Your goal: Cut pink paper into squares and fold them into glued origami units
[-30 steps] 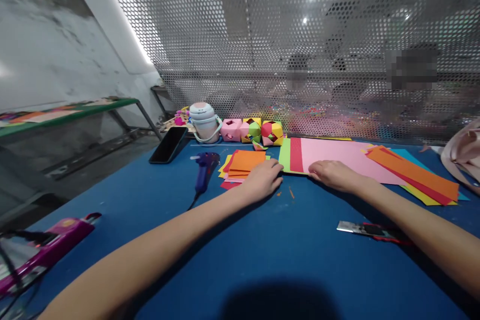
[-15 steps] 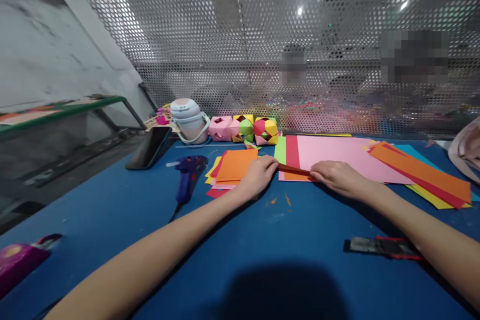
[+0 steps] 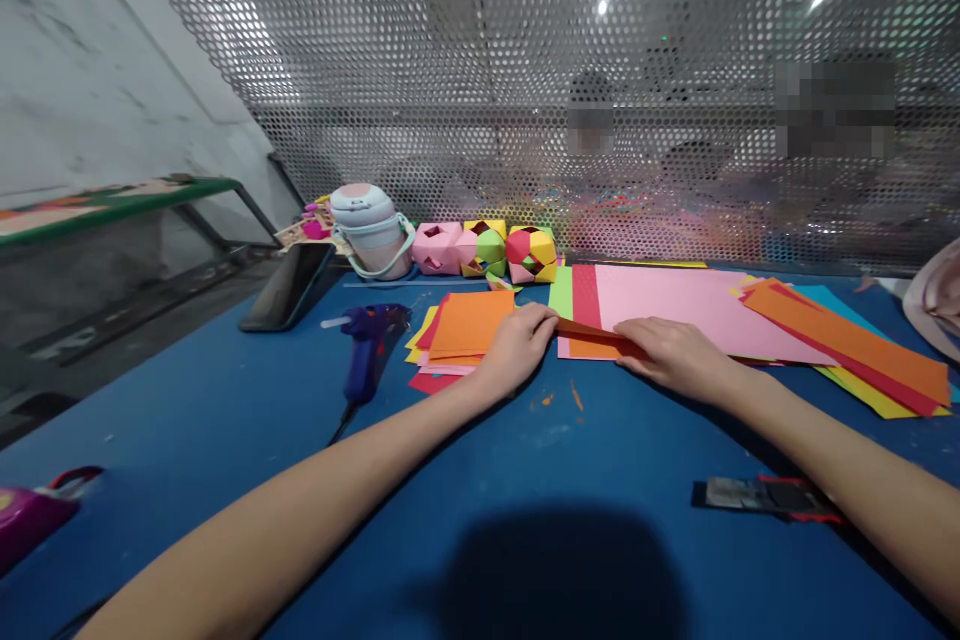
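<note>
Two bare hands at a blue-topped desk [image 3: 585, 560]. A narrow, folded-looking orange paper strip [image 3: 586, 329] lies directly between the left hand [image 3: 519, 344] and the right hand [image 3: 669, 352], its long axis running side to side, roughly parallel to the desk's far edge, the right end slightly lower. Neither hand is clearly nearer: the left grip pinches the left end, and the right grip appears to pinch the opposite end, though its fingertips are partly hidden. The strip sits over the near left corner of a large pink paper sheet [image 3: 675, 298]. A stack of orange paper squares [image 3: 469, 325] beside the left hand and a perforated metal screen [image 3: 420, 140] along the far edge limit the room; the widest space lies nearward, with a red-and-black utility knife [image 3: 769, 497] by the right forearm.
</note>
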Available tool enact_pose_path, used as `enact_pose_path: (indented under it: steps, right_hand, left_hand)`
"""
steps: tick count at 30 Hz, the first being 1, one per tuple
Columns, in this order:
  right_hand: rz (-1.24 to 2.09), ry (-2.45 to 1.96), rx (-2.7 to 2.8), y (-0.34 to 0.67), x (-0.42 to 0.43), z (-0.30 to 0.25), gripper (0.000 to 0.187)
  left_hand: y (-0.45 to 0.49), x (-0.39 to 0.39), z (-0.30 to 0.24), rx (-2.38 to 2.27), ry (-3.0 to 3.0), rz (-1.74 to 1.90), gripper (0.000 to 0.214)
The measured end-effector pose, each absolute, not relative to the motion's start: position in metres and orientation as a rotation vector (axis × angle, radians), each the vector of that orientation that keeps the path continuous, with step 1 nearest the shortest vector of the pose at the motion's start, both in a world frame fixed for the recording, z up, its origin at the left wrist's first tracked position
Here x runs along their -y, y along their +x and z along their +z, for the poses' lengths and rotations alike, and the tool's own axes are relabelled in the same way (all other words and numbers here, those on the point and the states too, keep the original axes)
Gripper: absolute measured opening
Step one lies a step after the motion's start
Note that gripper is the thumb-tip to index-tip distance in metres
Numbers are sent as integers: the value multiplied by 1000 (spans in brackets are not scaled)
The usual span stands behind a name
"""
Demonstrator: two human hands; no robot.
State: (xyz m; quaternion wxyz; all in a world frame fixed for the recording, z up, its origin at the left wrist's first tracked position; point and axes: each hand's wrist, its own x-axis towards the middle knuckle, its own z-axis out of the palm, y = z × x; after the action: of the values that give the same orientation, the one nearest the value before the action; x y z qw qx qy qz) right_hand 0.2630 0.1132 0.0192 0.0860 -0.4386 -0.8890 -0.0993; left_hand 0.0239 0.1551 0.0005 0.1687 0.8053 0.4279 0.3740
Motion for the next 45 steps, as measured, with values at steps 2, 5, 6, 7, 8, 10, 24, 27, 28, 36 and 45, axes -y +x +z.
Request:
enact_pose_path:
  steps: [2,5,6,7,8,10,24,27,28,36,45]
  right_hand:
    - [-305,-1334,2640,262,-114,19,25]
    - [-286,-1364,2621,262,-115,19,25]
    - [-278,-1369,2616,262,-115,20,25]
    - [-272,-1372,2613,262,-115,20,26]
    - [-270,-1376,2612,262,-114,21,26]
    - [-269,-1378,2614,262,-114,22,26]
    - [-285,-1359,2621,262,-114,20,29]
    - [-278,-1358,2624,262,-114,21,29]
    - [-275,-1357,2626,262,-114,21,29]
    - [-274,-1322,2652,258,-109,22,26]
    - [-230,-1402,2584,257,-110,23,29]
  left_hand:
    - [24,-154,1,-1203,2270,1079,18]
    - [25,-151,3,-1194,2230,1111,16]
    - [25,-151,4,-1193,2214,1124,15]
    - [25,-150,5,-1193,2197,1136,15]
    - [26,-150,6,-1194,2179,1149,15]
    - [27,-150,7,-1193,2140,1167,14]
    - [28,-141,-1,-1065,2228,1065,58]
    - [31,-141,-4,-1037,2285,1122,55]
    - [32,-143,-5,-1039,2293,1140,53]
    - [32,-143,-9,-1046,2336,1236,57]
    - [32,-137,-4,-1032,2336,1275,55]
